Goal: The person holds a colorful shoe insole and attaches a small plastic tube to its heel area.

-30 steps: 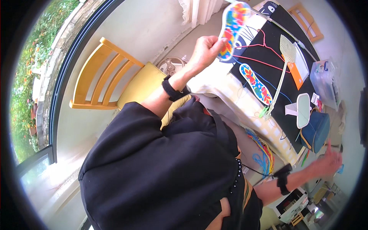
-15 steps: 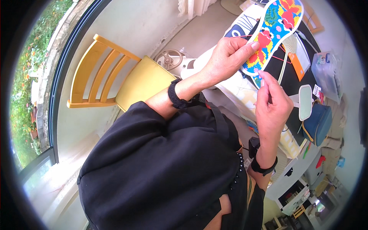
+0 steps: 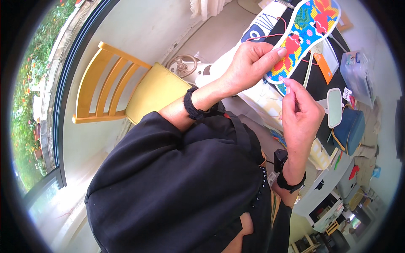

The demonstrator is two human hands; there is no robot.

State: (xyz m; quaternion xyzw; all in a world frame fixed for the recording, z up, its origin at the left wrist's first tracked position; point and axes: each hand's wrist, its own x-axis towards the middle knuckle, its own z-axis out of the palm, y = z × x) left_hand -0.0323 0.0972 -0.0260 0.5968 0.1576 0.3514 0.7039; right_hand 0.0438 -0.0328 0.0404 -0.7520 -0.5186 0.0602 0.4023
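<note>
Your left hand [image 3: 249,63] pinches the lower edge of one sole-shaped embroidered insole with a white rim and bright red, yellow, blue and green stitching [image 3: 306,36], holding it up in the air above the near edge of the black-topped work table [image 3: 314,86]. Your right hand [image 3: 301,114] is raised just below the insole's heel end, fingertips pressed together right at it; whether they grip a needle or thread is too small to tell. There is open air between the two hands and your black-sleeved body, and bare floor to the left of the table. One yellow wooden slat-back chair [image 3: 126,90] stands on that floor, well apart from the table's edge. On the table's right side lie one orange card [image 3: 325,67], one clear plastic box [image 3: 358,76] and one pale green oblong mirror-like piece [image 3: 335,107], beside one blue pouch [image 3: 350,128] at the near right corner.
</note>
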